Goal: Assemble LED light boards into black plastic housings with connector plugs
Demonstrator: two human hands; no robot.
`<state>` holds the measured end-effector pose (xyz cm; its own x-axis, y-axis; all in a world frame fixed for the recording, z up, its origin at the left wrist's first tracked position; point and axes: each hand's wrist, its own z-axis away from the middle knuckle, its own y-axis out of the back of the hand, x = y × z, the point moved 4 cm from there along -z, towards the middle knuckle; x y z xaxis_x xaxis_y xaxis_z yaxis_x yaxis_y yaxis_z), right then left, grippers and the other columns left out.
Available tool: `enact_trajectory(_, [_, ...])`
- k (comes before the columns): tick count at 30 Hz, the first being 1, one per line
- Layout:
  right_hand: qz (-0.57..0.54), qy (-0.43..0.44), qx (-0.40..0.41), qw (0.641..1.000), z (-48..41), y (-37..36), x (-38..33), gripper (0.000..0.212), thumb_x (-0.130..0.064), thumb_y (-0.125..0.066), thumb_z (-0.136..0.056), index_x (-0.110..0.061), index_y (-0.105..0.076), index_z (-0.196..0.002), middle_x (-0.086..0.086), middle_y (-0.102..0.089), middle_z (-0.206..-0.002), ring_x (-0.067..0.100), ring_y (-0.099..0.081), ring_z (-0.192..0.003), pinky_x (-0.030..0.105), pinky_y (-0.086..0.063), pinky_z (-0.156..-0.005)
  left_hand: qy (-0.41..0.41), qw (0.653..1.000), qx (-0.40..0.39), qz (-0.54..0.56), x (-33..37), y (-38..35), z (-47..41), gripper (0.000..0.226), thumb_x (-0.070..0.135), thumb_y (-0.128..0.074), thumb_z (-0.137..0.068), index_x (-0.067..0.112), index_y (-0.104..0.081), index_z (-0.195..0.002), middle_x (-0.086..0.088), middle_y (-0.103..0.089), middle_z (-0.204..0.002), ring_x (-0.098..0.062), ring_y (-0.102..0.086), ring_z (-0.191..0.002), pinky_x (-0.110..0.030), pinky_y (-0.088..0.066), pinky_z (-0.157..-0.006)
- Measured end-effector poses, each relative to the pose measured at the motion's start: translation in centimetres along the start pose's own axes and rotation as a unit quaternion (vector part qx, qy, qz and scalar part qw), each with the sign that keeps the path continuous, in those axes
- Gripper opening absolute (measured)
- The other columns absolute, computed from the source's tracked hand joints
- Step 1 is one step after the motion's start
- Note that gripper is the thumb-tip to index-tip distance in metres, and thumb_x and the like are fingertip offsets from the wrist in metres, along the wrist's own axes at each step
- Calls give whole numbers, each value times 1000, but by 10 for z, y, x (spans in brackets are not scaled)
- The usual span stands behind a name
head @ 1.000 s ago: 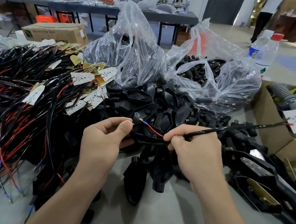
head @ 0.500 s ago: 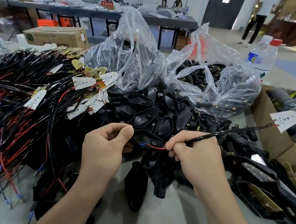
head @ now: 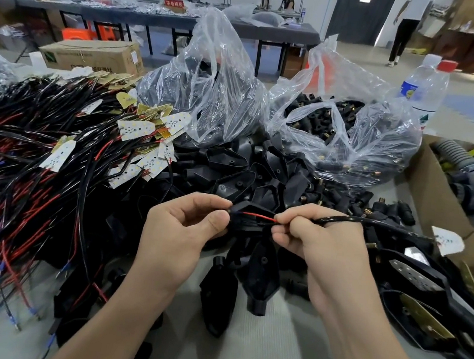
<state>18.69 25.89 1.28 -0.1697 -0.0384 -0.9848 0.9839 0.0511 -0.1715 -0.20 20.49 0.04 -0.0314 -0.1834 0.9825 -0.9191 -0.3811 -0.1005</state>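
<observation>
Threading red wire (head: 258, 217) into black housing (head: 247, 206)
Left hand (head: 177, 231) fingers clamp housing, right hand (head: 322, 246) fingers pinch wire; hard pull could snap it.

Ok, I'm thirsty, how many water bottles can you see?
2, both at the far right behind the clear bag: the white-capped bottle and beside it the red-capped bottle. More may be hidden.
</observation>
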Motion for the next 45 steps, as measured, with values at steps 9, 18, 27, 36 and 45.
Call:
enact_trajectory(9, [58, -6, 12, 998, 3, -3, 3, 39, 14, -52, -80, -11, -78, -65, 8, -75, -69, 19, -77, -68, 31, -63, -68, 29, 999, 29, 20, -6, 4, -2, 20, 3, -73, -89, 21, -83, -88, -8, -80, -89, -16, -76, -81, -21, -59, -71])
enact_trajectory(18, [157, 47, -76, 984, 21, -23, -8, 21, -8, -82, -80, -28, -83, -84, 2, -76, -67, 16, -74, -63, 26, -60, -63, 63, 996, 19, 53, -5, 0, -1, 15, 5, -73, -85, 17, -83, -82, -12, -78, -85, -20, -76, -77, -26, -62, -70])
enact_trajectory(27, [-36, -47, -60, 996, 19, -26, -3, 31, 11, -50, -95, -1, -78, -94, 18, -77, -82, 26, -76, -70, 29, -61, -60, 73, 996, 8, 44, -4, 0, 1, 18, 4, -72, -87, 18, -83, -82, -9, -77, -82, -16, -75, -75, -25, -61, -69])
enact_trajectory(36, [-157, -171, -78, 969, 19, -31, 8, 36, 16, -50, -93, 3, -78, -74, 24, -75, -77, 25, -74, -60, 25, -58, -51, 7, 999, -20, 49, 3, -6, 2, 30, -4, -76, -76, 25, -82, -80, -3, -80, -100, -12, -76, -89, -18, -57, -72])
enact_trajectory(45, [202, 1, -1, 979, 15, -27, 9, 14, -21, -74, -81, -20, -77, -67, -4, -59, -47, 3, -45, -37, 11, -31, -40, 38, 997, -58, 46, 1, -9, 4, 28, 21, -85, -59, 19, -85, -87, -16, -79, -87, -24, -77, -78, -26, -61, -69])
